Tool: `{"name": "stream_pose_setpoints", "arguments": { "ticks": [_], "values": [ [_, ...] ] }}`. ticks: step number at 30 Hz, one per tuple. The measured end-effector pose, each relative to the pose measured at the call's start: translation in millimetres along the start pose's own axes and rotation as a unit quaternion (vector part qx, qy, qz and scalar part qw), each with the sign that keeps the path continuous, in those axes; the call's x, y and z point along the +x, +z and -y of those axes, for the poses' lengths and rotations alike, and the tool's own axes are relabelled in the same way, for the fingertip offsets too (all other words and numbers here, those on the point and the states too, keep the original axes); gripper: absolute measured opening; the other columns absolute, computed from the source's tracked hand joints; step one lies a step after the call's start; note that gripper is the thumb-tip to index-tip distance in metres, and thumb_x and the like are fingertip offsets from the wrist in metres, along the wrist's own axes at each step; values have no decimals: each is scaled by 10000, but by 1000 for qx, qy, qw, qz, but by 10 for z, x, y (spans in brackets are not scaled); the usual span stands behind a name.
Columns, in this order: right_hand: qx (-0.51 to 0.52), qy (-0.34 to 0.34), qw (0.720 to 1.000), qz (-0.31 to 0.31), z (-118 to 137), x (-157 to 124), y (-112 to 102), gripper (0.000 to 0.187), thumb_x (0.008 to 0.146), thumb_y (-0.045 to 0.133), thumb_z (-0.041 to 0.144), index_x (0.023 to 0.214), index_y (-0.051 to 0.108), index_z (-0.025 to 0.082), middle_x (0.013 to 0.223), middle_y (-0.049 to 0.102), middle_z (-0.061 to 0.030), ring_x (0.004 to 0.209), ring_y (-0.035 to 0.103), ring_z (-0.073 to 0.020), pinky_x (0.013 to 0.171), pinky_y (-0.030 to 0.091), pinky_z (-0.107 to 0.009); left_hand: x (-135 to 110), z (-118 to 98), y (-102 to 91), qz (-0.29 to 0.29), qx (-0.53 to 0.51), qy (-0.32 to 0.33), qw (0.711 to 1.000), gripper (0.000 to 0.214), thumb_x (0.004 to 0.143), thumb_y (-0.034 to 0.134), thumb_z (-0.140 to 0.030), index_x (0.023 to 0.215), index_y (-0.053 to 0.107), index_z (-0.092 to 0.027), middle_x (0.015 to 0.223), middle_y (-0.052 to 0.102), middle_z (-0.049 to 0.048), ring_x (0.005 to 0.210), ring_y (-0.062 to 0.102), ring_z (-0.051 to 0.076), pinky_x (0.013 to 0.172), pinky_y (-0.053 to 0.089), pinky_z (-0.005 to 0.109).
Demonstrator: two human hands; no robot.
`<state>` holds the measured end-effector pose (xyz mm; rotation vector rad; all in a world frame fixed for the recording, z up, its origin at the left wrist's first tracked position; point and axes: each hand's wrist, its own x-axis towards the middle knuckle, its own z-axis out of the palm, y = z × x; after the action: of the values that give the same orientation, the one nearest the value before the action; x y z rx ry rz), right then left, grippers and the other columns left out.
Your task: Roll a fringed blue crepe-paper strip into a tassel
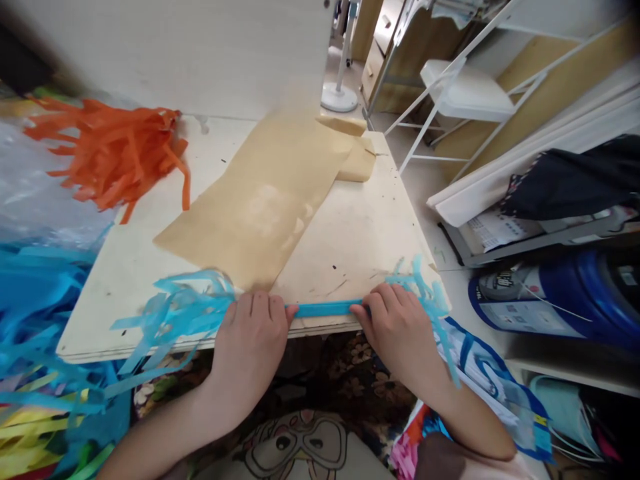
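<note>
Left hand (253,343) and right hand (395,330) are both gripping a light-blue fringed tissue-paper tassel (325,309), fingers curling closed over its band, thumbs facing inward. The tassel is lying along the front edge of the pale wooden tabletop (365,230), its flat middle showing between the hands. For a good result, both hands should be pulling evenly, keeping the band straight and its folds tight, without catching loose fringe.

Edges: the front rim is running just under the band; fringe is drooping over it at left and past the right corner. Kraft paper (255,193) is sitting close ahead of the left hand, limiting forward room; orange fringed tassel (117,157) is lying farther back-left. Wood surface is showing ahead of the right hand.
</note>
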<state>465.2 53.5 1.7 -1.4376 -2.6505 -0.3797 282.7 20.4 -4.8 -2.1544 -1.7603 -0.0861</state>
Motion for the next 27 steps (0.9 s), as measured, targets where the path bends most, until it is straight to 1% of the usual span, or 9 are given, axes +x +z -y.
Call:
{"name": "stream_pose_setpoints", "arguments": {
  "ticks": [5, 7, 13, 16, 18, 21, 23, 25, 27],
  "values": [
    [-24, 9, 999, 22, 17, 25, -3, 278, 811, 376, 300, 595, 474, 154, 599, 460, -52, 597, 372, -167, 556, 246, -276, 15, -6, 6, -8, 1, 0, 1000, 285, 786, 369, -272, 551, 469, -145, 534, 443, 68, 537, 399, 189, 484, 280, 287],
    [-34, 14, 999, 21, 21, 44, 10, 288, 807, 384, 309, 586, 478, 150, 590, 466, -56, 588, 377, -168, 545, 240, -276, 14, -7, 5, -7, -1, 1, 1000, 281, 785, 375, -271, 553, 469, -144, 536, 444, 69, 536, 399, 189, 482, 278, 287],
    [-49, 24, 998, -41, 30, 76, 108, 329, 791, 413, 349, 538, 480, 151, 550, 476, -53, 561, 386, -165, 532, 227, -270, 19, -10, -3, -11, -5, 1, 1000, 264, 774, 400, -276, 553, 461, -147, 530, 441, 68, 536, 409, 196, 475, 281, 286],
    [-60, 29, 996, -51, 28, 78, 135, 340, 786, 417, 366, 527, 477, 153, 537, 475, -52, 550, 383, -164, 524, 214, -269, 20, -3, 5, -13, -7, 2, 1000, 272, 781, 384, -271, 556, 465, -143, 538, 449, 72, 535, 412, 194, 474, 285, 288],
    [-63, 30, 996, -51, 27, 83, 117, 329, 778, 432, 357, 522, 476, 155, 533, 476, -50, 547, 381, -164, 521, 208, -270, 19, 6, 6, -16, -9, 2, 1000, 280, 784, 377, -276, 555, 467, -143, 537, 450, 72, 533, 414, 194, 472, 286, 291],
    [-62, 22, 997, -29, 53, 101, 37, 272, 756, 467, 297, 520, 475, 162, 539, 478, -43, 553, 382, -162, 533, 214, -278, 34, 17, -20, -12, -18, 4, 1000, 262, 777, 387, -267, 561, 473, -145, 545, 459, 68, 538, 426, 194, 472, 289, 296],
    [-64, 17, 998, -18, 104, 118, -23, 213, 745, 469, 228, 542, 487, 165, 559, 487, -39, 573, 389, -163, 561, 229, -287, 58, 16, -52, -20, -27, 16, 999, 212, 767, 395, -216, 596, 496, -142, 562, 475, 62, 558, 443, 193, 497, 311, 306],
    [-69, 4, 997, -35, 179, 131, -58, 153, 744, 441, 153, 613, 521, 165, 594, 504, -35, 610, 400, -165, 611, 247, -296, 86, 6, -82, -46, -37, 46, 997, 167, 749, 388, -130, 657, 527, -141, 588, 501, 49, 590, 461, 181, 570, 348, 325],
    [-75, -14, 994, -76, 261, 132, -56, 169, 750, 405, 101, 679, 543, 167, 602, 512, -25, 631, 405, -161, 655, 254, -300, 100, -10, -95, -82, -46, 86, 992, 182, 733, 383, -74, 690, 544, -148, 598, 519, 27, 612, 473, 162, 659, 363, 345]
  ]
}}
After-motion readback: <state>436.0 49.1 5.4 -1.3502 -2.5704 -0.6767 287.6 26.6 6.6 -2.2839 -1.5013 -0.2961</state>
